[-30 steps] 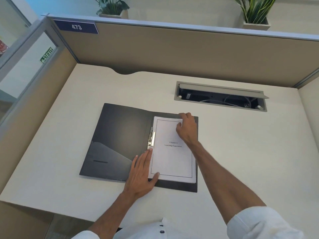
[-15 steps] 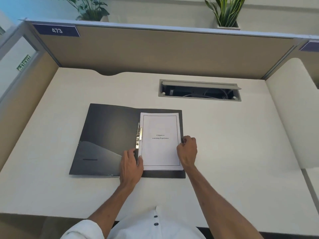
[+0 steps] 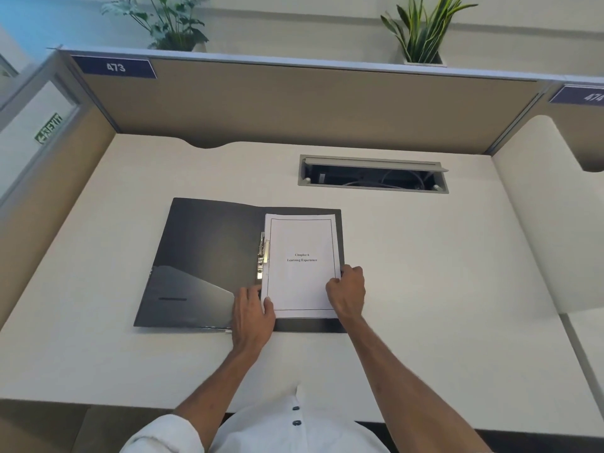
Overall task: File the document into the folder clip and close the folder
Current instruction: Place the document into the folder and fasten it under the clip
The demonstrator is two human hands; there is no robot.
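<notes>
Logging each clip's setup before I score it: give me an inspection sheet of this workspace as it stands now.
Surface: white desk, bare apart from the folder.
Job's things: dark folder lying open; document flat on its right half, left edge at the metal clip.
Clutter: nothing seen.
Hands: left hand on the document's lower left corner; right hand gripping its right edge.
Cables: some inside the open cable tray at the back of the desk.
Surroundings: tan partition with a 473 label; two plants behind it; exit sign at left.
</notes>
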